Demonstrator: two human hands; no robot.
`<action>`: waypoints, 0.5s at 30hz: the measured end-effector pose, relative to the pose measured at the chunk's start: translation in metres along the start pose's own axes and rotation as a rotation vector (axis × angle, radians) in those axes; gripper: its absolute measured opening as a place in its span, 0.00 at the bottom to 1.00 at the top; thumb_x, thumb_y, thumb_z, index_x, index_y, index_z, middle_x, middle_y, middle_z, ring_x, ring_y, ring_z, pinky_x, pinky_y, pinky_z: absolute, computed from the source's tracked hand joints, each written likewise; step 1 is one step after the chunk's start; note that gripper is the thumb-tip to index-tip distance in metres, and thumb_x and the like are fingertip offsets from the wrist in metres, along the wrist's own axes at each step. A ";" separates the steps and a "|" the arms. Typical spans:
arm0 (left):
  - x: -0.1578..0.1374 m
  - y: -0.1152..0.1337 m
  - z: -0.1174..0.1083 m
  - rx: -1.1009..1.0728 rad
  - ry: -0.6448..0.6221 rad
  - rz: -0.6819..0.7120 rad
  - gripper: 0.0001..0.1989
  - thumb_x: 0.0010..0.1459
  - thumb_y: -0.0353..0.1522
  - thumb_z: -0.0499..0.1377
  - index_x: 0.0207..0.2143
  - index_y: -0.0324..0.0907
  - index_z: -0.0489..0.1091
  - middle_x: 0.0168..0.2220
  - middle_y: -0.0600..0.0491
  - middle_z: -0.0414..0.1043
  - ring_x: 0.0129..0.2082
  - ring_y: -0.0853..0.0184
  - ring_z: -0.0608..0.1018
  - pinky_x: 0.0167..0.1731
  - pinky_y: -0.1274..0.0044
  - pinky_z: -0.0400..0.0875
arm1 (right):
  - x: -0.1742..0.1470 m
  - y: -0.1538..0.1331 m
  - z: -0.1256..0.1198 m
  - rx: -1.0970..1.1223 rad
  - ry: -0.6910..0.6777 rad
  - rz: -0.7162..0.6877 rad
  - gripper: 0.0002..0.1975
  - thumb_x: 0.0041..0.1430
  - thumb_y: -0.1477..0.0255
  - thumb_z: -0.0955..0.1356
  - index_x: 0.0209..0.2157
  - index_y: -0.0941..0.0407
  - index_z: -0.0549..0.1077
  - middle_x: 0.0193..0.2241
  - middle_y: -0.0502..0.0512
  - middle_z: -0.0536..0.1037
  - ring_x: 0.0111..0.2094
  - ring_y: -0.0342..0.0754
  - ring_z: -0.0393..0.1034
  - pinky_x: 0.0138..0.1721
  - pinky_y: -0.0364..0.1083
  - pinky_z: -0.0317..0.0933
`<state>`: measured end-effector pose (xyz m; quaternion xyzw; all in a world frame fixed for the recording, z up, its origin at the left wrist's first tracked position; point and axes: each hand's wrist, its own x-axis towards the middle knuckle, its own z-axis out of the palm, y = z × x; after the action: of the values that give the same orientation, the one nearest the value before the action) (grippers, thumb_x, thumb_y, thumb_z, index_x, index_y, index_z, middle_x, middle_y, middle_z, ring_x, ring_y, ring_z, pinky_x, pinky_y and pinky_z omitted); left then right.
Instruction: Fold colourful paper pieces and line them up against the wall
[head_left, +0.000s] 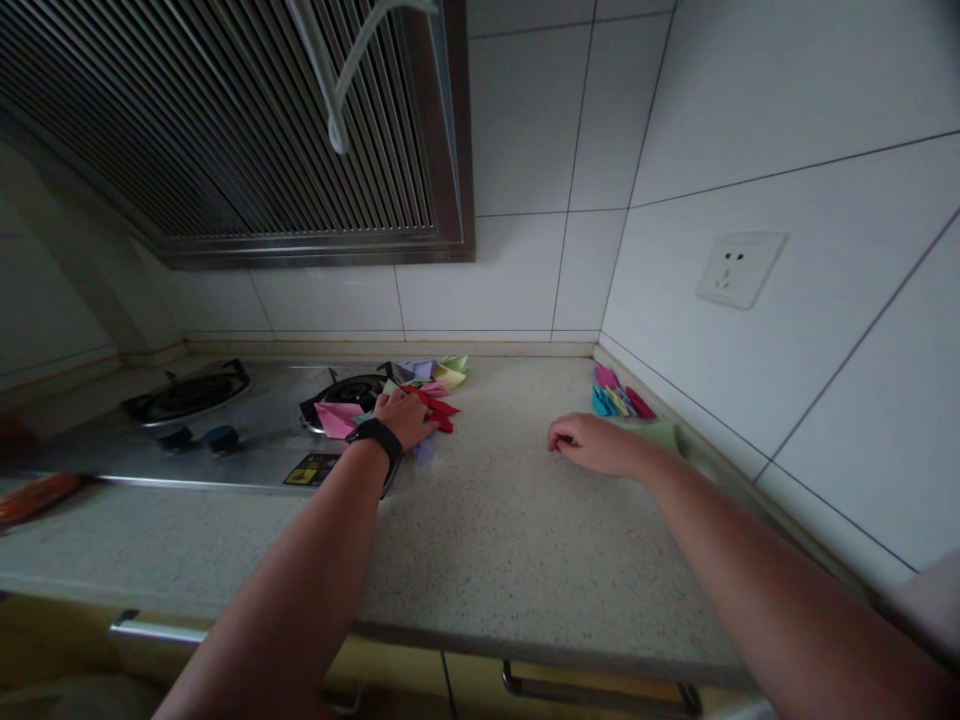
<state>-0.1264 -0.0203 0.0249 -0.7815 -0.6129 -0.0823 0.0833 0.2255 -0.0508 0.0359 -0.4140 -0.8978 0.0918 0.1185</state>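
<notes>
My left hand (403,417), with a black watch (384,437) on the wrist, is over a pile of folded coloured papers beside the stove. Its fingers bend down onto a red folded paper (435,405), partly hiding it. Around it lie a pink folded paper (337,418), a purple one (417,371) and a yellow one (450,376). Just above the counter, my right hand (592,443) is curled with its fingertips together, and nothing shows in it. Behind that hand, a pale green paper (656,434) lies near the wall, partly covered by the forearm.
A second group of coloured folded papers (615,393) sits in the right corner. The gas stove (262,455) with two burners is at left, below the range hood (315,250). An orange packet (41,497) lies at far left. A socket (741,268) is on the right wall.
</notes>
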 end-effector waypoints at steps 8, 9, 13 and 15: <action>0.000 0.003 0.005 -0.043 0.059 0.043 0.19 0.51 0.48 0.61 0.37 0.44 0.76 0.45 0.43 0.72 0.50 0.46 0.66 0.48 0.56 0.56 | -0.001 0.004 0.002 0.021 -0.042 0.030 0.12 0.54 0.79 0.63 0.35 0.55 0.77 0.34 0.53 0.80 0.35 0.46 0.72 0.38 0.43 0.62; 0.000 0.004 0.004 -0.054 0.064 0.054 0.19 0.51 0.47 0.61 0.37 0.43 0.76 0.45 0.43 0.72 0.50 0.46 0.65 0.48 0.56 0.56 | -0.001 0.003 0.001 0.021 -0.043 0.027 0.12 0.54 0.78 0.63 0.35 0.55 0.77 0.34 0.53 0.80 0.35 0.46 0.72 0.38 0.43 0.62; -0.002 0.008 0.001 -0.089 0.085 0.105 0.19 0.53 0.46 0.60 0.42 0.45 0.75 0.48 0.45 0.72 0.51 0.46 0.65 0.50 0.55 0.53 | -0.001 0.001 0.000 0.017 -0.048 0.027 0.12 0.54 0.79 0.63 0.36 0.55 0.77 0.35 0.53 0.80 0.36 0.46 0.73 0.39 0.43 0.62; -0.001 0.009 0.001 -0.135 0.069 0.154 0.20 0.53 0.44 0.60 0.47 0.48 0.74 0.51 0.47 0.72 0.53 0.47 0.63 0.52 0.56 0.51 | -0.001 0.000 0.001 0.016 -0.050 0.028 0.12 0.54 0.79 0.64 0.36 0.55 0.77 0.35 0.53 0.80 0.36 0.46 0.73 0.39 0.43 0.62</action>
<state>-0.1176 -0.0234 0.0236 -0.8268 -0.5407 -0.1439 0.0575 0.2263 -0.0514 0.0348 -0.4230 -0.8939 0.1112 0.0981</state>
